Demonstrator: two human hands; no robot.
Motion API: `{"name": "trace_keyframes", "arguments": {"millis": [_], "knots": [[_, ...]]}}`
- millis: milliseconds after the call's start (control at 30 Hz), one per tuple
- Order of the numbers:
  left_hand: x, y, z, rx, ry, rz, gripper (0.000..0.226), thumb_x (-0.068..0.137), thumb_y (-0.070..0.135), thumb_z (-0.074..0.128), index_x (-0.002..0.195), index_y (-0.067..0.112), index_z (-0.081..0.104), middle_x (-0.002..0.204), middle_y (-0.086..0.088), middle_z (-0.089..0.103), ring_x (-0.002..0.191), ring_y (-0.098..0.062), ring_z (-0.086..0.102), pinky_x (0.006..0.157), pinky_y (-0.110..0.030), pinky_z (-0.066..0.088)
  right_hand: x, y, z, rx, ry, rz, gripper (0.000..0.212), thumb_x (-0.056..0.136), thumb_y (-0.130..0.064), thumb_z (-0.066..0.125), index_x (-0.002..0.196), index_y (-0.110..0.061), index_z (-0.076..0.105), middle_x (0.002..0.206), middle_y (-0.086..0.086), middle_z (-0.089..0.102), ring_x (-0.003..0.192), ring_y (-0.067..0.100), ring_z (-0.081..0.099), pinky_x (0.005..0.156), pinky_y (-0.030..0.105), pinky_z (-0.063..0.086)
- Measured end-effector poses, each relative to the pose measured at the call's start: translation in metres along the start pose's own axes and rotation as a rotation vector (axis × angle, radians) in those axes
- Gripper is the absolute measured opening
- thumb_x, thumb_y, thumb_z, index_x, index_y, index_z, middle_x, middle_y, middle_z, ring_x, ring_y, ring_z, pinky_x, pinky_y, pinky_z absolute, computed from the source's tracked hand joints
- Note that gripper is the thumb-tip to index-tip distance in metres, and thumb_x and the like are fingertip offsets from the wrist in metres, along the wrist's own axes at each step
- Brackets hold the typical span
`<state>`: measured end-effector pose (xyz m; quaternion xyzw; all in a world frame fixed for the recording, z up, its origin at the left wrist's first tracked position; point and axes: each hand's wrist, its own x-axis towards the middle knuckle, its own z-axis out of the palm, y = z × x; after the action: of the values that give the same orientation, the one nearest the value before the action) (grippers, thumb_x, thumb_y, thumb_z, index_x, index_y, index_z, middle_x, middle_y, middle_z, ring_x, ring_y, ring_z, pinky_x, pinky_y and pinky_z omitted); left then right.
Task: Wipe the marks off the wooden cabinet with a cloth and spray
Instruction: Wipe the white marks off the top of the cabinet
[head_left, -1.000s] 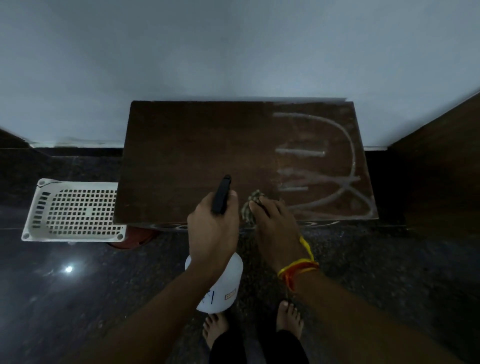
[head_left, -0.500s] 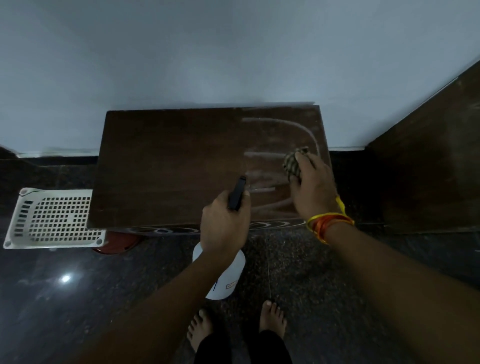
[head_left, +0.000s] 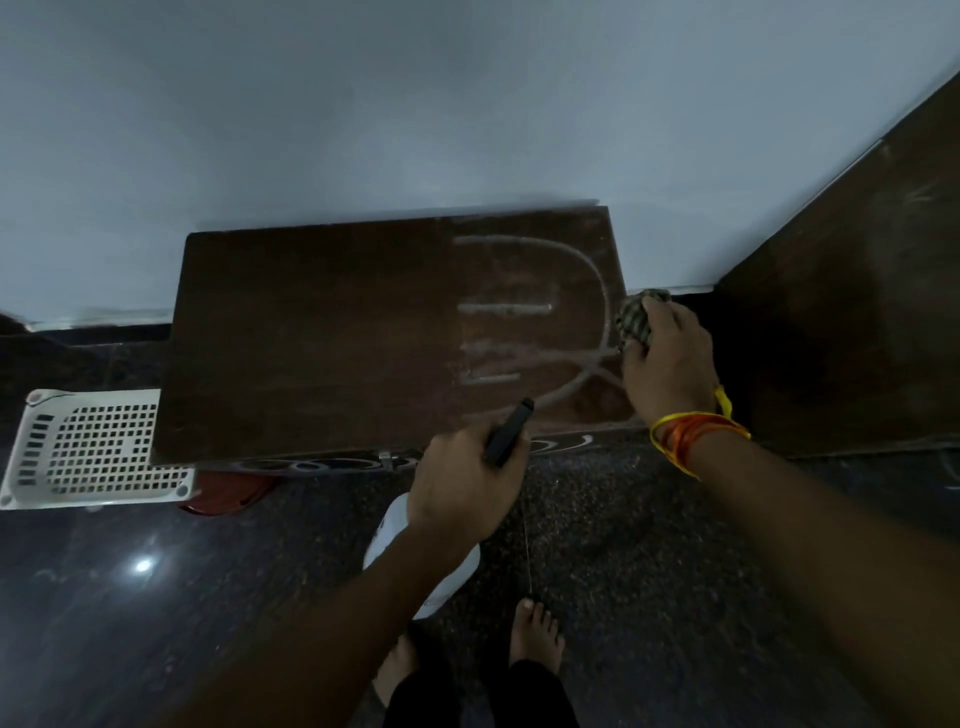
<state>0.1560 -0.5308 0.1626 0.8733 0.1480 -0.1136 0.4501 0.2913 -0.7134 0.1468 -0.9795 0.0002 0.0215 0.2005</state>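
- R hand (head_left: 667, 364) + cloth (head_left: 635, 321) moved since 0.5 s ago: was on the marks mid-right of top, now out at the right edge of cabinet top (head_left: 322, 343), cloth partly past the edge
- L hand (head_left: 467, 493) roughly same spot as before, in front of cabinet's near edge
- R hand fingers curled round the bunched checked cloth, gripping it; cloth touches top at right edge, near where the curved lines cross
- L hand fingers wrapped round spray bottle (head_left: 415, 566) neck; black nozzle (head_left: 510, 434) sticks out past the knuckles, pointing at the marks; white bottle body hangs below the wrist, over the floor
- chalky marks (head_left: 519, 332) on right half of top: big curve + several short horiz strokes, some smeared; left half dark, plain
- orange/yellow threads (head_left: 693, 434) on R wrist
- white perforated basket (head_left: 88, 449) on floor left of cabinet, red thing (head_left: 223, 499) partly under it
- dark speckled floor (head_left: 649, 571), pale wall (head_left: 415, 104) behind, dark wood panel (head_left: 841, 332) right
- bare feet (head_left: 537, 631) at bottom
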Motion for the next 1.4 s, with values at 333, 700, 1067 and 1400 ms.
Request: {"name": "trace_keyframes", "arguments": {"millis": [333,700,1067,1400], "knots": [[-0.032,-0.04,-0.001,0.117,-0.005,-0.002,0.026,0.082,0.053,0.053,0.076,0.029,0.062,0.056,0.007,0.056,0.049,-0.015,0.055,0.047,-0.028,0.037,0.001,0.014,-0.009,-0.02,-0.031,0.021,0.053,0.092,-0.016,0.055,0.142,-0.011,0.04,0.147,0.016,0.036,0.132,0.038,0.033,0.108,0.048,0.033],[-0.018,-0.032,-0.021,0.072,0.175,-0.088,0.033,0.093,0.03,0.063,0.064,0.017,0.055,0.053,-0.012,0.056,0.044,-0.03,0.049,0.043,-0.029,0.032,-0.005,0.009,-0.006,-0.008,-0.066,-0.004,0.052,0.092,-0.015,0.055,0.142,-0.011,0.04,0.146,0.016,0.038,0.13,0.039,0.036,0.106,0.048,0.034],[0.027,0.049,0.014,-0.102,0.166,0.002,0.036,0.097,0.036,0.056,0.068,0.016,0.057,0.062,-0.022,0.059,0.048,-0.032,0.045,0.047,-0.041,0.042,0.013,0.014,-0.023,0.055,-0.008,-0.01,0.051,0.094,-0.018,0.052,0.143,-0.008,0.038,0.143,0.018,0.039,0.129,0.038,0.038,0.106,0.046,0.033],[0.06,0.096,0.012,-0.21,0.335,-0.014,0.037,0.096,0.039,0.056,0.072,0.011,0.063,0.061,-0.016,0.064,0.051,-0.033,0.059,0.052,-0.043,0.055,0.027,0.03,-0.045,0.076,0.018,-0.021,0.052,0.094,-0.017,0.053,0.143,-0.007,0.037,0.142,0.018,0.04,0.129,0.037,0.039,0.106,0.046,0.034]]}}
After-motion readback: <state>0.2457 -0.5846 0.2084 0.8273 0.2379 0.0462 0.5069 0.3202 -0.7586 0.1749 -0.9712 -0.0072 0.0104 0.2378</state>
